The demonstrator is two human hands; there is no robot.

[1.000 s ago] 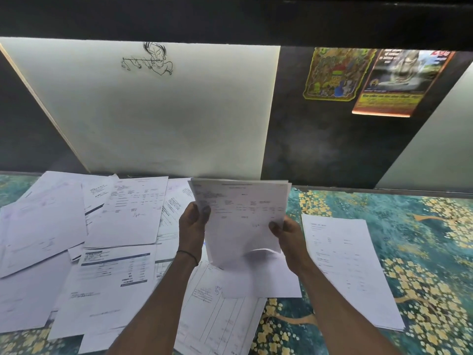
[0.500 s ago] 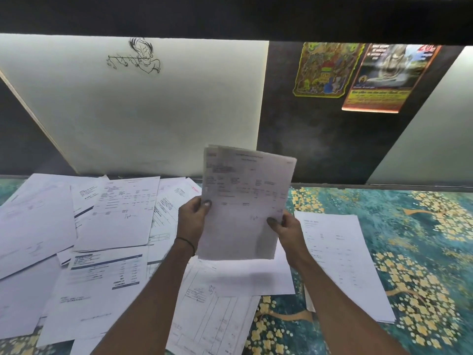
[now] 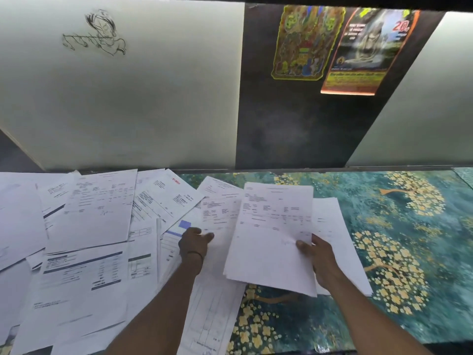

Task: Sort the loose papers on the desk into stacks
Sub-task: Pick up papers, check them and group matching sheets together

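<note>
Paper sheaf [image 3: 271,242] held at right edge by right hand [image 3: 320,260], patterned desk [image 3: 414,265] rightward

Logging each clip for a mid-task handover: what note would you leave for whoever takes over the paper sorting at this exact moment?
Left hand: holds nothing, fingers relaxed over the loose papers; somewhat blurred.
Right hand: grip on the held sheets, thumb on top, over the stack at right of centre.
Done: one stack begun on the desk.
Left: set the held sheets down, probably on that stack, then sort the many overlapping loose papers spread over the desk's left half.
</note>
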